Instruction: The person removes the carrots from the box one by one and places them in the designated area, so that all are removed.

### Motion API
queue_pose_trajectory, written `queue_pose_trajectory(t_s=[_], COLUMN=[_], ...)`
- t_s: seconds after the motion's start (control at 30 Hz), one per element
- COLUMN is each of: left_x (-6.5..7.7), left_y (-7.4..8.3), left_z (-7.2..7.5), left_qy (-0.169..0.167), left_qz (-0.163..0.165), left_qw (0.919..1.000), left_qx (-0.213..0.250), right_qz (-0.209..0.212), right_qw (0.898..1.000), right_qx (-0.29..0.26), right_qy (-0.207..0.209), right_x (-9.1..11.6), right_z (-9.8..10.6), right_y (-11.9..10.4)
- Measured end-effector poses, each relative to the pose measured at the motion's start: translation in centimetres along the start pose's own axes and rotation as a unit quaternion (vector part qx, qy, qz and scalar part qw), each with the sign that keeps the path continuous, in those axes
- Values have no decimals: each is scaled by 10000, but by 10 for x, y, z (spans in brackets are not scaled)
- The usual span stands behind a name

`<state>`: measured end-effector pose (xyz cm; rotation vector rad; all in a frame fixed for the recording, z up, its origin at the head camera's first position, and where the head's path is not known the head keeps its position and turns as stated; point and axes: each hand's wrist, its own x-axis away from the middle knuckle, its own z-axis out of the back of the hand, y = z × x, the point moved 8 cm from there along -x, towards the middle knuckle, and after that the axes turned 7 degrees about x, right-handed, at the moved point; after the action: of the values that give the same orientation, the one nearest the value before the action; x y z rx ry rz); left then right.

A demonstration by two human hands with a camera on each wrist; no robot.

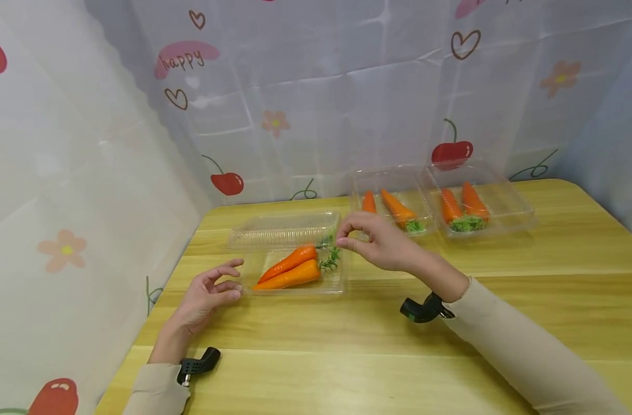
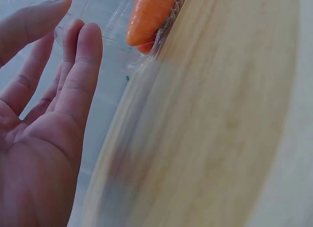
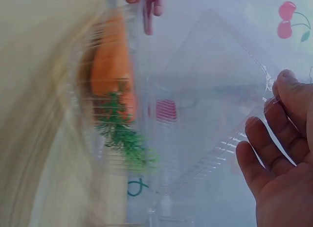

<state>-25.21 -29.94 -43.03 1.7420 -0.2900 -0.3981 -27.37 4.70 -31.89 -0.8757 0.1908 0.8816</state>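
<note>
A clear plastic clamshell box (image 1: 332, 282) lies on the wooden table, its lid (image 1: 282, 222) tilted up at the back. Inside are two orange carrots (image 1: 294, 274) with green leafy tops (image 1: 330, 259) pointing right. My right hand (image 1: 383, 242) pinches the lid's edge between thumb and forefinger; the right wrist view shows the raised lid (image 3: 215, 90) in that grip. At the box's left side is my left hand (image 1: 207, 294), fingers loosely bent and holding nothing. Its fingertips (image 2: 90, 34) are close to the box edge; whether they touch it I cannot tell.
Two more clear boxes stand side by side at the back right. One box (image 1: 424, 202) is partly behind my right hand and contains carrots (image 1: 398, 208). The other box (image 1: 515, 207) has two carrots (image 1: 473, 202). A printed curtain (image 1: 336, 109) hangs along the table's (image 1: 316, 357) back edge.
</note>
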Motion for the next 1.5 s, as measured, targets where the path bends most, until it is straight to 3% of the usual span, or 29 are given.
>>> queue_pose_trajectory(t_s=[0.33,0.53,0.77,1.03,1.27,1.5], left_x=[-1,-1,1,2,-1,-2], left_y=[-1,-2,-2,-2,-1,0], left_z=[2,2,2,2,1,0], left_qy=[100,123,181,283,324,212], left_qz=[118,128,152,146,102,20], left_qw=[9997,9996,9997,9992,9991,9996], left_qx=[-198,-220,-102,-225,-246,-181], right_qz=[-629,-1033,-1195,-1839,-2429,-2997], right_qw=[9952,9855,9673,9304,9218,9253], right_qx=[-383,-881,-1740,-2784,-2679,-2155], right_qy=[649,1015,1404,1519,1400,872], right_x=[-18,-27,-47,-64,-71,-74], right_z=[18,24,30,31,26,15], right_y=[9,21,34,63,84,99])
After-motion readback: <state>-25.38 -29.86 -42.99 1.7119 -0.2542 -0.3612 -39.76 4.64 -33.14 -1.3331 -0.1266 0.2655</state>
